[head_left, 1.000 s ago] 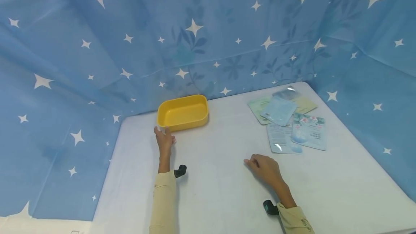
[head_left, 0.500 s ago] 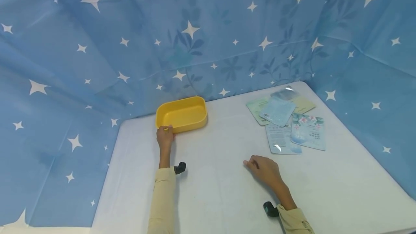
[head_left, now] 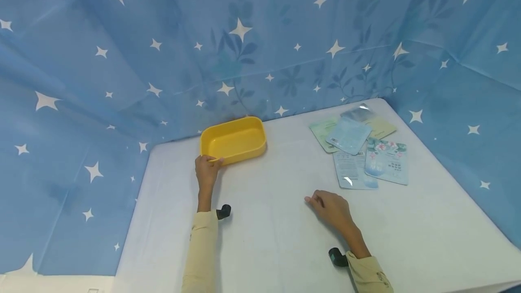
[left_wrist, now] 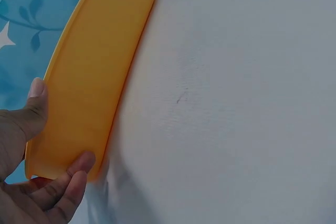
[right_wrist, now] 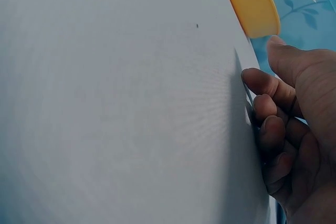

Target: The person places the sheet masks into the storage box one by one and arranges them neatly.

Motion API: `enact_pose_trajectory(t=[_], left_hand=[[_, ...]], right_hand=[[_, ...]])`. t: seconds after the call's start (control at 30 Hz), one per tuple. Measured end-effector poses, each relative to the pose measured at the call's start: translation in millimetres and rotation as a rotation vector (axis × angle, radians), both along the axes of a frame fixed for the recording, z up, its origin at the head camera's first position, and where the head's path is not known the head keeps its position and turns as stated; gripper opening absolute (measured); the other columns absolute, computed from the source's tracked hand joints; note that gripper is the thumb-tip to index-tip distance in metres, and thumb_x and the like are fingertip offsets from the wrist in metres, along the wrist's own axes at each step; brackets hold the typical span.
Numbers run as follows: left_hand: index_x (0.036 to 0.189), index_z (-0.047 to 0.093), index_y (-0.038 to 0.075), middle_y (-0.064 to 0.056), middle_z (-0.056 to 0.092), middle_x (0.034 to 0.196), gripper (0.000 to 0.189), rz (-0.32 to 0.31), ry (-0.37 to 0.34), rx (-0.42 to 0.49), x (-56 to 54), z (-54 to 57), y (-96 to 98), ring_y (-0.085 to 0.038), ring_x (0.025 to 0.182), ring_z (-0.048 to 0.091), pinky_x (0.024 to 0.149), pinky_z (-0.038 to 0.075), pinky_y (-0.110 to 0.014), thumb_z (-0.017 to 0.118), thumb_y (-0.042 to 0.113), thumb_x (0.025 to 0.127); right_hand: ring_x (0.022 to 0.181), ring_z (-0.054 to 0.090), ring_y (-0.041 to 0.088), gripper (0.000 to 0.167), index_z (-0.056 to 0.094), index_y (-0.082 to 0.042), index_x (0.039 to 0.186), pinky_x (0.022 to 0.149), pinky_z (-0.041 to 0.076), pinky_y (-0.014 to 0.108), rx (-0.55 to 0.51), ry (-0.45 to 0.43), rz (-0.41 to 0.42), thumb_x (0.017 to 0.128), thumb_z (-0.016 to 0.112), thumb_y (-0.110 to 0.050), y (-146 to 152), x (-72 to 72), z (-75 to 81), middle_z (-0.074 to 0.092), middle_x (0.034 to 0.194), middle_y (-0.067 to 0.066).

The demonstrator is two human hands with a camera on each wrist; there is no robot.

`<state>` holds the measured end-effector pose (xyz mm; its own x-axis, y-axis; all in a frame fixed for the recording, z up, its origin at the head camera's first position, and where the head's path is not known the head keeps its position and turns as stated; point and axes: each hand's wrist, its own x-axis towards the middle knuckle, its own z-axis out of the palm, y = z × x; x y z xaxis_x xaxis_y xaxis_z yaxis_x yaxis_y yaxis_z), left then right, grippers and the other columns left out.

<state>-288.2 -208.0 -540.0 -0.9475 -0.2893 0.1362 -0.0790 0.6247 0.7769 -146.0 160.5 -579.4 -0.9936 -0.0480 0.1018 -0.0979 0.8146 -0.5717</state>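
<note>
The yellow bin (head_left: 234,144) sits at 10 o'clock from the loosely curled, unladen right hand (head_left: 331,209). The left hand (head_left: 206,171) grips the bin's 8 o'clock corner — likely light, stiff, slick plastic, best taken by the rim.

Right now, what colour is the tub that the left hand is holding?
The tub is plain yellow, inside and out; the head view shows it best.

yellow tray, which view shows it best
The head view shows the yellow tray best: inside and rim, though the left hand overlaps one corner. The left wrist shows its outer side close up, cut off; the right wrist, only one end.
</note>
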Motion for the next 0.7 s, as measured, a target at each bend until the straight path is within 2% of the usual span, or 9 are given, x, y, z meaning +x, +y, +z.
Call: enact_pose_trajectory(t=[0.2, 0.47, 0.7], left_hand=[[0.098, 0.061, -0.003, -0.024, 0.048, 0.134, 0.046, 0.010, 0.040, -0.014, 13.5, -4.1, 8.7, -0.038, 0.108, 0.055, 0.092, 0.046, -0.051, 0.077, 0.037, 0.082], [0.093, 0.060, -0.001, -0.024, 0.046, 0.138, 0.045, -0.044, 0.145, -0.021, 44.0, -9.8, 30.2, -0.033, 0.090, 0.062, 0.080, 0.053, -0.043, 0.077, 0.038, 0.079], [0.090, 0.060, 0.002, -0.019, 0.045, 0.138, 0.046, -0.069, 0.130, -0.021, 73.5, -14.0, 42.6, -0.029, 0.087, 0.065, 0.077, 0.056, -0.041, 0.077, 0.043, 0.078]], right_hand=[[0.052, 0.038, 0.007, 0.033, 0.053, -0.023, 0.067, 0.049, 0.027, 0.023, 0.000, -0.021, 0.003, 0.092, 0.066, -0.040, -0.3, -0.8, 2.2, 0.041, 0.054, -0.010], [0.052, 0.038, 0.008, 0.031, 0.055, -0.023, 0.068, 0.049, 0.028, 0.024, 0.009, 0.007, 0.010, 0.092, 0.067, -0.040, 1.1, -2.7, 1.6, 0.041, 0.055, -0.010], [0.054, 0.040, 0.009, 0.030, 0.056, -0.021, 0.070, 0.051, 0.029, 0.025, 0.011, -0.046, 0.012, 0.092, 0.066, -0.039, -1.1, -1.6, 4.3, 0.042, 0.056, -0.008]])
